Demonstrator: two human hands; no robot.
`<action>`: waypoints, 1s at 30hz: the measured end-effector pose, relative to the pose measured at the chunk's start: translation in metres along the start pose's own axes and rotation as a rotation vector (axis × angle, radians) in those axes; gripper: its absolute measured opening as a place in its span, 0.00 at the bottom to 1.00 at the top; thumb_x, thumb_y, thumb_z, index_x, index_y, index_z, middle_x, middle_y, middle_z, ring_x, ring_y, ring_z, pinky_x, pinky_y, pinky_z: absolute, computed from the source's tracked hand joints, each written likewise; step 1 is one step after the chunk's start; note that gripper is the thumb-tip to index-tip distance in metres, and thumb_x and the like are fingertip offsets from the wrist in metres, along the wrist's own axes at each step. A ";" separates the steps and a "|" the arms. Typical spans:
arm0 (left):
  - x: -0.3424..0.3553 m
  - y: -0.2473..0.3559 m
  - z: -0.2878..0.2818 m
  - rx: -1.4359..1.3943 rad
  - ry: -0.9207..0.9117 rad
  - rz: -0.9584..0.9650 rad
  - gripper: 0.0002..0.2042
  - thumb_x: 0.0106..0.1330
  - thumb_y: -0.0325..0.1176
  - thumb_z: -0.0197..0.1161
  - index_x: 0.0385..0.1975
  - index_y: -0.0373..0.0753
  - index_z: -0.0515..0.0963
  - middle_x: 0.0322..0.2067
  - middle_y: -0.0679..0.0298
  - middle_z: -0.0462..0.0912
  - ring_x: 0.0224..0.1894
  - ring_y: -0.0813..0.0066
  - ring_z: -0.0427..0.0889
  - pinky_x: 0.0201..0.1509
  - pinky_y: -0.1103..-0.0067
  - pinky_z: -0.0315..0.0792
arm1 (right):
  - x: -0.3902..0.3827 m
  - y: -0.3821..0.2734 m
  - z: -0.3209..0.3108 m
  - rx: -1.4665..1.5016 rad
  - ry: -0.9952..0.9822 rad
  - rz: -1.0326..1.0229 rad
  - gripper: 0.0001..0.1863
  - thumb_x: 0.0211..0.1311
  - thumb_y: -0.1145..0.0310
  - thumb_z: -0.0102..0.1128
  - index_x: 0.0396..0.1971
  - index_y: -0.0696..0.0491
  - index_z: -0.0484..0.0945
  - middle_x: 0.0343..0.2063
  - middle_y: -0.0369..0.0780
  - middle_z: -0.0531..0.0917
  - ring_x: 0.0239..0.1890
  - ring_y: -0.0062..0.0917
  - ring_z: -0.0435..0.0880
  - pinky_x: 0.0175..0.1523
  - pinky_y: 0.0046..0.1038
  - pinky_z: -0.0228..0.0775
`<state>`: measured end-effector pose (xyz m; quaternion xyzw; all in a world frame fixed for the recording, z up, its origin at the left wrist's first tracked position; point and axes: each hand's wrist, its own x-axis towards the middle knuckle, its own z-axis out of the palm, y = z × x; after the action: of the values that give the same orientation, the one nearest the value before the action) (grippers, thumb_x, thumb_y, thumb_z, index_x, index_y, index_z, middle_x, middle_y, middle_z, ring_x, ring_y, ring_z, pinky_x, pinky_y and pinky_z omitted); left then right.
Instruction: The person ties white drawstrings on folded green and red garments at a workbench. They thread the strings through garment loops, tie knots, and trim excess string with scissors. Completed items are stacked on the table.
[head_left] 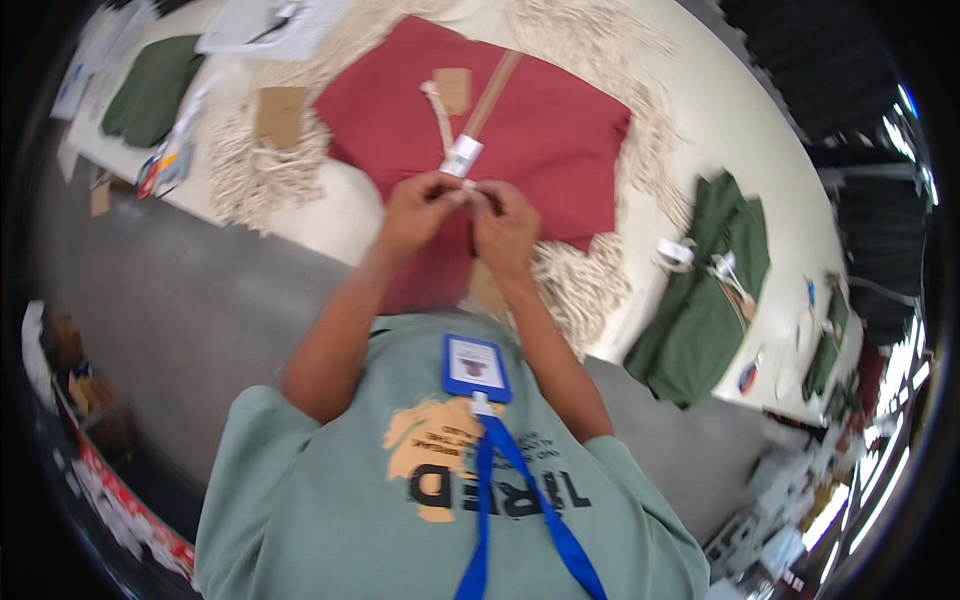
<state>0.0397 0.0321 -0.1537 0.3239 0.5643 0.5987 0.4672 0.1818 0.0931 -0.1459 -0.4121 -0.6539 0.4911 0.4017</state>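
Observation:
A dark red fabric item (560,140) lies spread over the table in front of me. A narrow tan strip (492,97) runs down it to a white label (462,156). Just below that label, my left hand (412,215) and my right hand (508,228) meet, thumbs and fingertips pinched together. Something small and whitish shows between them; blur hides what it is. A brown card tag (453,90) with a white cord (438,118) rests on the red fabric, up and left of the hands. Part of the fabric hangs over the near table edge toward me.
Cream cord fringe (585,290) lies under and around the red fabric. Another brown tag (280,116) sits at left. Folded green fabric items lie at far left (152,90) and right (700,300) on the white table (735,110). A blue-framed badge (475,367) hangs on my chest.

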 end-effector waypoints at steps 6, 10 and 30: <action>0.003 0.004 0.008 0.190 -0.043 0.176 0.10 0.61 0.34 0.68 0.34 0.34 0.86 0.30 0.54 0.87 0.33 0.68 0.86 0.40 0.72 0.78 | 0.010 0.001 -0.016 0.152 -0.112 0.007 0.04 0.67 0.77 0.59 0.39 0.59 0.81 0.38 0.39 0.83 0.36 0.21 0.82 0.42 0.24 0.77; 0.000 0.018 0.013 0.270 0.062 0.136 0.11 0.57 0.36 0.70 0.30 0.34 0.86 0.22 0.53 0.84 0.25 0.71 0.83 0.32 0.74 0.75 | 0.022 -0.004 -0.025 -0.007 -0.066 0.078 0.06 0.68 0.73 0.60 0.37 0.61 0.79 0.30 0.35 0.81 0.30 0.16 0.77 0.35 0.19 0.71; 0.017 0.000 0.014 0.382 -0.181 -0.023 0.12 0.57 0.35 0.60 0.24 0.32 0.85 0.19 0.51 0.82 0.21 0.66 0.81 0.28 0.69 0.73 | 0.026 -0.023 -0.048 -0.270 -0.607 -0.269 0.11 0.61 0.82 0.59 0.43 0.62 0.81 0.34 0.46 0.83 0.38 0.32 0.82 0.46 0.30 0.74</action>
<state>0.0464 0.0530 -0.1540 0.4524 0.6270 0.4439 0.4529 0.2148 0.1284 -0.1112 -0.2072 -0.8508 0.4431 0.1921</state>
